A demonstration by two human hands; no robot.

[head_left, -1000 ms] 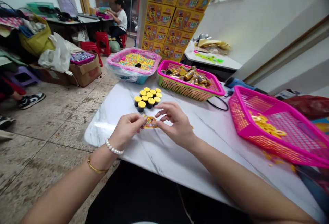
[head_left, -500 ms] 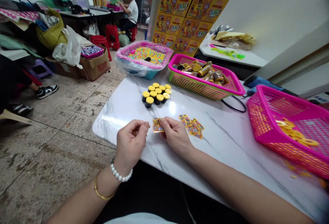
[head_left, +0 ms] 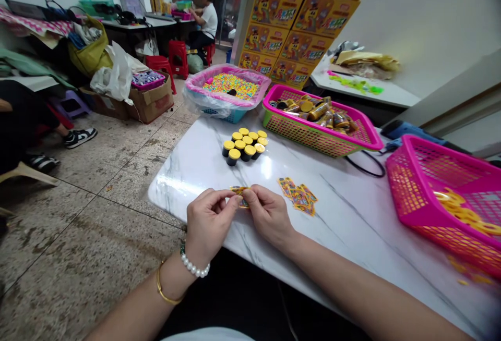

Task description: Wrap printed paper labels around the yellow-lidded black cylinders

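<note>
A small yellow printed film label [head_left: 239,190] is pinched between my two hands above the front edge of the table. My left hand [head_left: 209,218] has thumb and forefinger closed on its left side; a pearl bracelet and a gold bangle are on that wrist. My right hand [head_left: 272,216] grips the right side between thumb and curled fingers, which hide part of it. Just right of my right hand, several similar labels [head_left: 298,195] lie in a loose, overlapping pile. Beyond my hands, several black cups with yellow lids [head_left: 247,149] stand upright in a close group.
Behind the cups stands a plastic-lined basket [head_left: 191,84] of small coloured beads. Beside it, a pink-and-green basket [head_left: 313,140] holds wrapped cups. A pink basket [head_left: 403,195] with yellow rings is at right. Stacked cartons [head_left: 289,33] rise behind; a person [head_left: 209,20] sits far back.
My left hand has moved right and up to the label and taken hold of its left side. The label now looks narrower between my hands. The view has shifted slightly left.
</note>
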